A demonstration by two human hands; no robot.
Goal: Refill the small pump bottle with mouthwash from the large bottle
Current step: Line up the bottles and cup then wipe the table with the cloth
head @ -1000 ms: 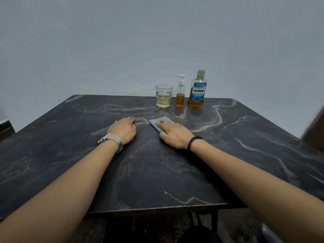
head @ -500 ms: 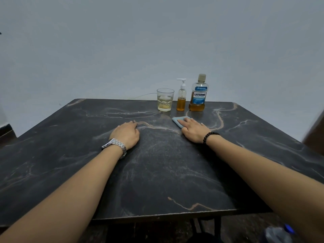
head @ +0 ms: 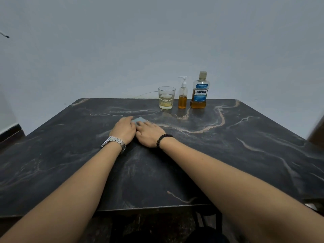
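Note:
The small pump bottle (head: 182, 95) stands upright at the table's far edge, about a third full of amber liquid, its white pump on. Right beside it is the large mouthwash bottle (head: 199, 92), capped, with a blue label and a low amber level. My right hand (head: 149, 133) lies flat on a small light-blue cloth (head: 138, 120) in the middle of the table, fingers straight. My left hand (head: 123, 128) rests on the table right against the right hand, its fingers loosely bent at the cloth's left edge. Both hands are well short of the bottles.
A clear glass (head: 166, 97) with a little pale yellow liquid stands left of the pump bottle. The dark marbled table (head: 228, 146) meets a plain wall at the back. Something brown shows at the right edge (head: 317, 132).
My right hand slid the cloth leftward from in front of the bottles until it met my left hand. The left hand stayed about where it was.

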